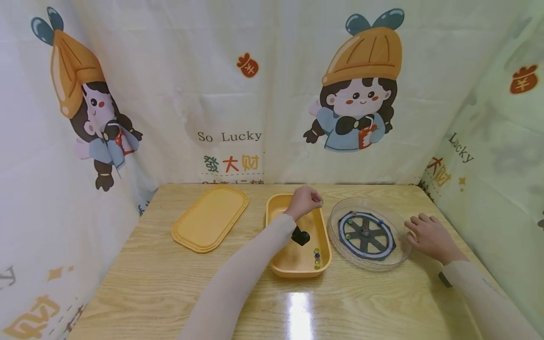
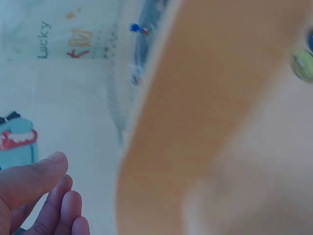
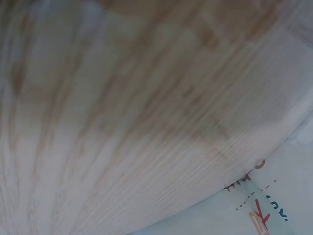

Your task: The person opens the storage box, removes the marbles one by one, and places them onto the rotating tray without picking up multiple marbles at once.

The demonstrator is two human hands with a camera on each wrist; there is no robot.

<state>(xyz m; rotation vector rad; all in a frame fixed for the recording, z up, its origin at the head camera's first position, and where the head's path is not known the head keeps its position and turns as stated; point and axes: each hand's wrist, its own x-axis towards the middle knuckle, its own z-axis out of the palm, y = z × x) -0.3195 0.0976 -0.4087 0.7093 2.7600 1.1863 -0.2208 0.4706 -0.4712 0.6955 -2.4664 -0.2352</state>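
Observation:
In the head view my left hand [image 1: 303, 202] is over the far right side of the orange-yellow tub [image 1: 277, 273]. Its thumb and fingers are drawn together; whether a small thing sits between them I cannot tell. The left wrist view shows that hand [image 2: 44, 198] beyond the tub's wall [image 2: 171, 127], with no object visible at the fingertips. Several glass marbles [image 1: 317, 259] lie along the tub's near right side. My right hand [image 1: 433, 237] is at the right rim of the clear round dish [image 1: 361, 265], fingers loosely bent. The right wrist view does not show it.
Inside the dish is a dark spoked wheel [image 1: 365, 241] with a pale ring track and several marbles on it. An orange-yellow lid [image 1: 210, 218] lies flat on the wooden table [image 1: 140, 283], left of the tub. Printed curtains [image 1: 289, 94] hang behind and at both sides.

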